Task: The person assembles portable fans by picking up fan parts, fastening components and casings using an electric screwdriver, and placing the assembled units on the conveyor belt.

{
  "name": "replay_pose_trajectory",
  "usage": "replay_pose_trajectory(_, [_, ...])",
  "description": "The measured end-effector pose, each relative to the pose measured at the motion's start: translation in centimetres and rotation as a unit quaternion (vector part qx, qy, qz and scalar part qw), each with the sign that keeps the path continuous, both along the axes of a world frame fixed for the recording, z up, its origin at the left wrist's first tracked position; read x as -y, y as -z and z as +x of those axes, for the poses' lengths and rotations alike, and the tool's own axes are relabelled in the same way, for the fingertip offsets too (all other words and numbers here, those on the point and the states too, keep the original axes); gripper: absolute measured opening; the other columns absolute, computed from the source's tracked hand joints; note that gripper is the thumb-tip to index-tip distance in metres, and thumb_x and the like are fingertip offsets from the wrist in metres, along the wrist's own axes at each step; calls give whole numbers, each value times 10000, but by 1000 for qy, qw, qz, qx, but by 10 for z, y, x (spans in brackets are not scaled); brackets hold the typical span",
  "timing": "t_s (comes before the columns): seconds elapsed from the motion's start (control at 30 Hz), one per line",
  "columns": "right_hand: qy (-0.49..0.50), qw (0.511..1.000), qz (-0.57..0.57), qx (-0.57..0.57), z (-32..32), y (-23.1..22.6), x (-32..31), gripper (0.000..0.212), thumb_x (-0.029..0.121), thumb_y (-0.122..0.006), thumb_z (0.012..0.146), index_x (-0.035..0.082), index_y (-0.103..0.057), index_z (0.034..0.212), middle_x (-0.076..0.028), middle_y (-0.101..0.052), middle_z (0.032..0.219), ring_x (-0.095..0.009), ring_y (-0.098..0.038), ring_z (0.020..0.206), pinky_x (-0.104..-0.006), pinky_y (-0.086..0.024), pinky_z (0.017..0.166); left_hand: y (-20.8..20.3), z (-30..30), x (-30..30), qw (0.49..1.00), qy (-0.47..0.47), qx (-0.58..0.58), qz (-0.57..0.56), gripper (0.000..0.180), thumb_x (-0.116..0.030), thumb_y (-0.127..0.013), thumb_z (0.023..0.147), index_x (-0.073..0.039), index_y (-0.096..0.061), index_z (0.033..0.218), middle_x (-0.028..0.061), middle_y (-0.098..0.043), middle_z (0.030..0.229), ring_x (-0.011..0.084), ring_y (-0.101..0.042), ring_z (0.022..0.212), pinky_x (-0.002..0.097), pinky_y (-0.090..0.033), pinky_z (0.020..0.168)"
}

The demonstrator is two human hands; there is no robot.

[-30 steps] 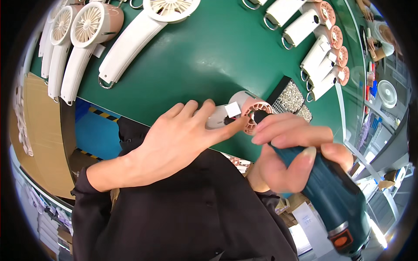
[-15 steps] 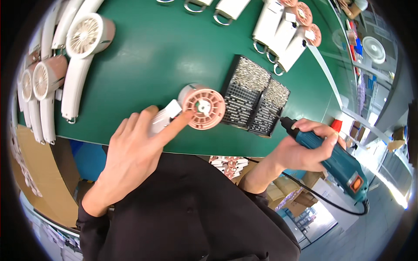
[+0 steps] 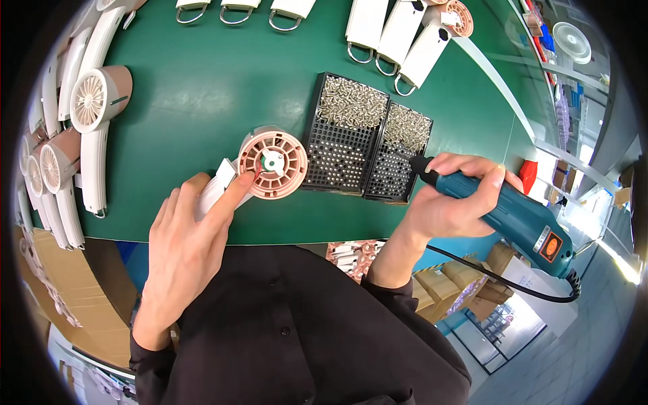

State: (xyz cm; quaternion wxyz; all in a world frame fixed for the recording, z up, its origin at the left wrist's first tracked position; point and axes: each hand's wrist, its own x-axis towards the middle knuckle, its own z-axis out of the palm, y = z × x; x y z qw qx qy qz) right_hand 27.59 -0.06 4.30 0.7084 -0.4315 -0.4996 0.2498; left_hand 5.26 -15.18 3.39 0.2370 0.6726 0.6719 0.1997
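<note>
My left hand [image 3: 192, 236] is closed around the white handle of a handheld fan [image 3: 227, 182], its index finger reaching to the fan's pink round head [image 3: 291, 164]. The slotted open back of that head faces up, showing a white centre piece and small red and green bits inside. In my right hand [image 3: 455, 206] is a teal electric screwdriver [image 3: 513, 214] with a black nose and a black cord. Its nose is at the right edge of a black screw tray [image 3: 390, 177], where silver screws stand in rows of holes; the bit itself is hard to make out.
A second screw tray [image 3: 337, 160] adjoins the first, with loose screws heaped at the far ends. More handheld fans [image 3: 91, 101] line the left side of the green table [image 3: 209, 88]. White handles with metal loops [image 3: 368, 30] lie at the far side. A red object [image 3: 528, 177] sits at right.
The view has shifted, so the table things appear farther left and higher. The screwdriver's nose has come slightly closer over the tray's edge. Both hands keep their holds.
</note>
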Motion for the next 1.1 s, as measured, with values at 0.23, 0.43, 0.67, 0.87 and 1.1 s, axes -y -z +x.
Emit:
replay_pose_trajectory(0.23, [4,1000,0,4,0,3,-2,288,115,-585,843,-4,-391,1020,-93,-465,551,-187,-445,366,-321,-433,331,0,0,-1,1000,0,1,-5,641,23,-659,744,-215,-538,1327,148,-524,1025,290,-531,782,393,-467,684])
replay_pose_trajectory(0.43, [-12,1000,11,16,-3,3,-5,219,105,-575,842,7,-405,939,-92,-458,554,-184,-442,361,-316,-429,322,0,-1,-1,1000,-4,3,-10,627,13,-664,747,-220,-549,1317,140,-527,1022,283,-534,778,385,-470,687])
replay_pose_trajectory(0.67, [-17,999,10,46,-4,0,-5,224,104,-559,857,-2,-389,956,-96,-462,572,-184,-448,365,-321,-430,326,2,-3,-1,1000,0,-1,5,617,5,-649,756,-226,-551,1320,126,-517,995,270,-530,767,374,-472,697])
replay_pose_trajectory(0.87, [-43,999,32,-1,-8,-23,10,147,152,-455,930,77,-391,1040,-88,-454,625,-192,-448,372,-329,-414,316,-1,-6,0,1000,8,-1,0,641,9,-609,752,-240,-536,1338,131,-513,1003,270,-529,766,376,-475,709])
replay_pose_trajectory(1.1, [-297,945,133,-33,-55,-42,42,266,219,-357,993,42,-329,1189,-144,-476,773,-245,-489,444,-361,-474,361,4,-10,2,1000,20,2,13,663,-9,-603,754,-271,-511,1355,138,-514,987,267,-534,730,367,-480,674])
